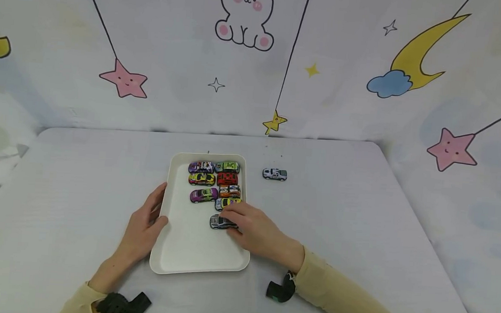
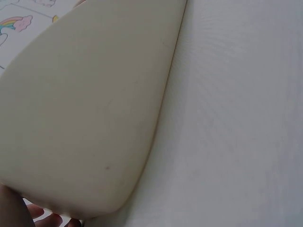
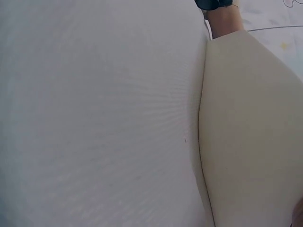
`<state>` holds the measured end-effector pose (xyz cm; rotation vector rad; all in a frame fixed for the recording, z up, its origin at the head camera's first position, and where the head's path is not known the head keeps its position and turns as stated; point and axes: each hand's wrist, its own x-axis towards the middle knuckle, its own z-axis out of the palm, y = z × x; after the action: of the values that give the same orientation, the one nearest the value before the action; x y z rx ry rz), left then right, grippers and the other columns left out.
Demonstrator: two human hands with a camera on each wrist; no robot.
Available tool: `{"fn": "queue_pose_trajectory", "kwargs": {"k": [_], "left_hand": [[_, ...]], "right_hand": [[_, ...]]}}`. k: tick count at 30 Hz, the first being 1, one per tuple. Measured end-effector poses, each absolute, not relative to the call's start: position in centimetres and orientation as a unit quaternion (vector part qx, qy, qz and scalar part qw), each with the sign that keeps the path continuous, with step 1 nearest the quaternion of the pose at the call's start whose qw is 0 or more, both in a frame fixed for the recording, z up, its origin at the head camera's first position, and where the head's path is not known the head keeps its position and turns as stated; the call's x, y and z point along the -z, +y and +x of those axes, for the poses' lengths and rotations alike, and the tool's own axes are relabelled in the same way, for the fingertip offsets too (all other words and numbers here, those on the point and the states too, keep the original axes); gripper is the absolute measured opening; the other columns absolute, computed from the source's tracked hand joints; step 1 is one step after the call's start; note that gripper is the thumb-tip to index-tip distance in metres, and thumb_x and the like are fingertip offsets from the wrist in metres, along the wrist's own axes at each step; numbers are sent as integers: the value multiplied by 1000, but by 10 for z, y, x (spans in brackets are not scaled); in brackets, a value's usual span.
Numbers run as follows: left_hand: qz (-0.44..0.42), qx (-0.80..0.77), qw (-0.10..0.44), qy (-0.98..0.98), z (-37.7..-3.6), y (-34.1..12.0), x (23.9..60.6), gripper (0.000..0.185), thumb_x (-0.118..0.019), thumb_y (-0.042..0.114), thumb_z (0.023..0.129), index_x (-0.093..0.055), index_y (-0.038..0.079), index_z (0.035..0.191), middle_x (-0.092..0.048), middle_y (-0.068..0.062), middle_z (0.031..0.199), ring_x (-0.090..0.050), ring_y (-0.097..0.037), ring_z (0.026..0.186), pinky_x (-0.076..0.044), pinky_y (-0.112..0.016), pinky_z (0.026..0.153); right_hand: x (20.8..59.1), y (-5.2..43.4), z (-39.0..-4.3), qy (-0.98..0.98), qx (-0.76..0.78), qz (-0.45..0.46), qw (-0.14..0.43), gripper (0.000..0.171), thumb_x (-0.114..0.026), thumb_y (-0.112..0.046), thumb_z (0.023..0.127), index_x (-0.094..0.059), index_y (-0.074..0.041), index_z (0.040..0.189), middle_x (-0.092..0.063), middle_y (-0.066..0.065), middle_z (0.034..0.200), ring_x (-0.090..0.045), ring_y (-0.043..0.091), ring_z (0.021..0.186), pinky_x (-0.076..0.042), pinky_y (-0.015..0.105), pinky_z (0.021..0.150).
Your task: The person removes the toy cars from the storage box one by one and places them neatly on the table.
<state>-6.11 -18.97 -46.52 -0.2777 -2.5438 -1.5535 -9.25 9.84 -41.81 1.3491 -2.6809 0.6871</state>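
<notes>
A white tray point(image 1: 184, 248) lies on the table in the head view. My left hand point(image 1: 140, 229) holds its left side, the thumb at the rim. Inside the tray's right part, my right hand point(image 1: 259, 231) pinches a grey and black toy car point(image 1: 218, 222), covering its right end. Just above that car is a yellow and blue toy car point(image 1: 226, 204), partly hidden by the fingers. Several more toy cars stand in the upper tray, among them a purple one point(image 1: 203, 195), an orange one point(image 1: 229, 191) and a red one point(image 1: 227, 178).
A silver toy car point(image 1: 274, 174) stands on the white-covered table point(image 1: 338, 200), right of the tray. Behind the table hangs a backdrop point(image 1: 175, 42) with cartoon stars and a moon. Beige sleeves point(image 2: 90, 104) fill much of both wrist views. Black wrist devices point(image 1: 283, 288) sit at both cuffs.
</notes>
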Motion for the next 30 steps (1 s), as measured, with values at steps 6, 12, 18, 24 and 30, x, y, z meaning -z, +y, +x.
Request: {"fn": "queue_pose_trajectory", "kwargs": {"k": [6, 12, 18, 24, 30], "left_hand": [[-92, 514, 71, -850, -60, -189, 466, 73, -48, -7, 90, -27, 7, 158, -39, -25, 154, -47, -48, 134, -33, -2, 97], [-90, 514, 73, -850, -60, -189, 465, 74, -48, -8, 89, -27, 8, 158, -39, -24, 155, -45, -47, 135, -33, -3, 97], [-90, 521, 74, -846, -59, -187, 460, 73, -49, -8, 90, -29, 10, 158, -40, -23, 155, -45, -46, 136, -33, -5, 97], [-91, 522, 76, -845, -59, -187, 461, 73, -49, -8, 89, -29, 9, 158, -40, -25, 154, -46, -47, 134, -33, -3, 96], [-85, 516, 70, -849, -60, -188, 463, 73, -48, -8, 90, -27, 8, 158, -39, -24, 155, -45, -46, 136, -34, -3, 96]], "right_hand": [[419, 99, -92, -864, -226, 450, 32, 26, -75, -4, 85, -73, -9, 110, -70, 4, 114, -66, 18, 108, -54, 29, 95], [417, 97, -90, -873, -217, 437, 12, 27, -75, -7, 86, -73, -9, 113, -71, 3, 116, -66, 18, 110, -54, 31, 96], [414, 97, -89, -877, -219, 428, -5, 28, -76, -7, 86, -73, -9, 114, -71, 3, 116, -67, 19, 109, -54, 33, 95], [418, 98, -91, -864, -243, 441, -2, 28, -76, -4, 85, -73, -9, 112, -70, 3, 115, -65, 19, 109, -53, 32, 97], [421, 99, -92, -851, -256, 458, 17, 31, -76, -5, 86, -72, -8, 116, -68, 4, 118, -64, 18, 112, -52, 29, 99]]}}
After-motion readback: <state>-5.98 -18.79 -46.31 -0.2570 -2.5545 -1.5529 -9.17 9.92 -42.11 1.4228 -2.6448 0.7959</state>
